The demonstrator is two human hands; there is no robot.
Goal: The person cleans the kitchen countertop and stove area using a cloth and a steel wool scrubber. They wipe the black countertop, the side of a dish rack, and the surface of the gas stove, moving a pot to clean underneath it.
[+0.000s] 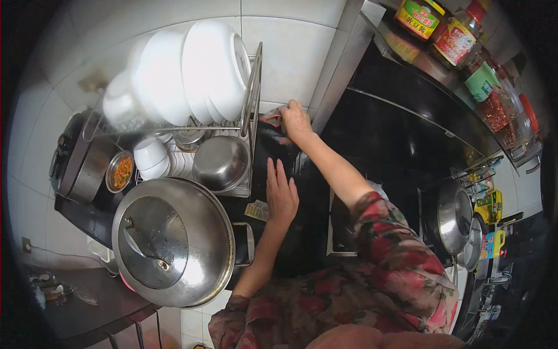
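Observation:
My right hand (296, 122) is closed on a crumpled grey and red cloth (273, 118) at the back of the black countertop (279, 150), close to the tiled wall. The cloth lies between the wire dish rack (252, 100) and the metal side panel. Nearer to me, my left hand (282, 192) rests flat on the counter with its fingers extended and nothing in it. Beside its wrist, on the left, lies a small printed packet or paper (257, 210).
A large lidded wok (205, 244) stands left of my left forearm. The rack holds white bowls (218, 70) and a steel bowl (221, 161). A small dish of food (122, 173) stands farther left. Jars (418, 19) line a shelf at upper right; another lidded pan (453, 218) is at right.

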